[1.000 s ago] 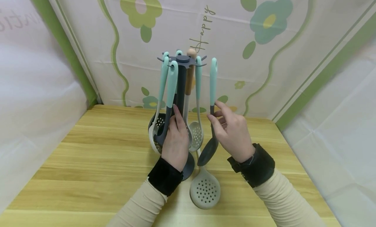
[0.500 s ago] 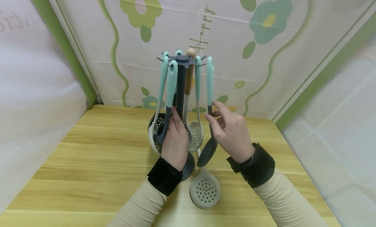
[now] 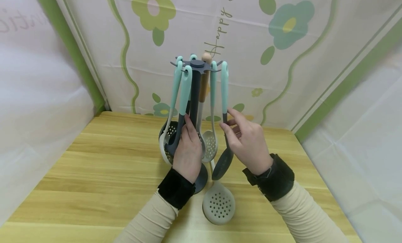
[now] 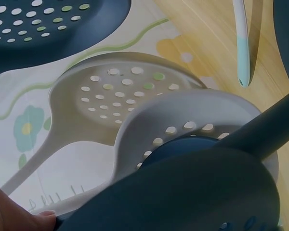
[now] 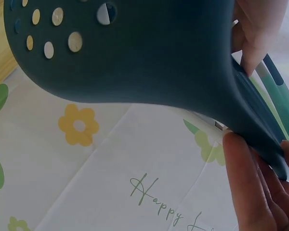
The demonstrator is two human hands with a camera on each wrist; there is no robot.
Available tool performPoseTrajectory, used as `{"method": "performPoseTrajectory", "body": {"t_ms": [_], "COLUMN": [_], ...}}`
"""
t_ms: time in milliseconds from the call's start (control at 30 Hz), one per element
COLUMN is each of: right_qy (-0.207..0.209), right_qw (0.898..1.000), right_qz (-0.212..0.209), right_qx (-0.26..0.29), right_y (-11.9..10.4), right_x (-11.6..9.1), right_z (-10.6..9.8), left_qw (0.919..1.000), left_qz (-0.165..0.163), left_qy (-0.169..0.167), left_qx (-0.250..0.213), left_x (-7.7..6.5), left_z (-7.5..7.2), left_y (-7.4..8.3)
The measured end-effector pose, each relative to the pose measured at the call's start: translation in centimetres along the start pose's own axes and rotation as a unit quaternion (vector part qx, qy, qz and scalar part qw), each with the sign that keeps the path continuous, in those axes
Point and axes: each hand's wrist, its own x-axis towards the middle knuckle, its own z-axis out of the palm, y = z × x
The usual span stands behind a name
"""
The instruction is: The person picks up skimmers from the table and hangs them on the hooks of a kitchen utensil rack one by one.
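A dark utensil rack [image 3: 197, 63] stands upright on the table, with several mint-handled utensils hanging from its hooks. My left hand [image 3: 188, 148] holds the rack's post low down, among the hanging heads; part of its grip is hidden. My right hand [image 3: 248, 140] pinches a dark skimmer [image 3: 222, 164] by its shaft just below the mint handle. That skimmer hangs upright, head down, its handle's top loop beside a hook at the rack's right. Its holes show in the right wrist view, where the head [image 5: 135, 57] looms large.
A grey skimmer [image 3: 218, 203] lies on the wooden table [image 3: 94, 180] in front of the rack. A perforated light spoon [image 3: 209, 145] and a dark ladle [image 3: 174, 147] hang close to my left hand. A flowered cloth [image 3: 245, 33] stands behind.
My right hand has brought the dark skimmer slightly left, its handle top closer to the rack's hooks. In the last half second it has barely moved. My left hand stays in place.
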Motion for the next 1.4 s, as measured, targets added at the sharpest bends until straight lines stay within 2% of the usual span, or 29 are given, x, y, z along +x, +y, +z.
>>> {"method": "performPoseTrajectory", "body": {"t_ms": [633, 1400], "right_qy": [-0.010, -0.015], "right_qw": [1.000, 1.000], "right_qz": [-0.014, -0.026], "right_qx": [-0.009, -0.008], "right_y": [-0.35, -0.74], "right_x": [0.13, 0.49], "right_z": [0.06, 0.71], "left_qw": [0.9999, 1.0000], "left_qz": [0.002, 0.005], "left_qy": [-0.004, -0.008], "left_qx": [0.010, 0.000], "left_x": [0.02, 0.07], "left_z": [-0.10, -0.02], "left_y": [-0.04, -0.22]}}
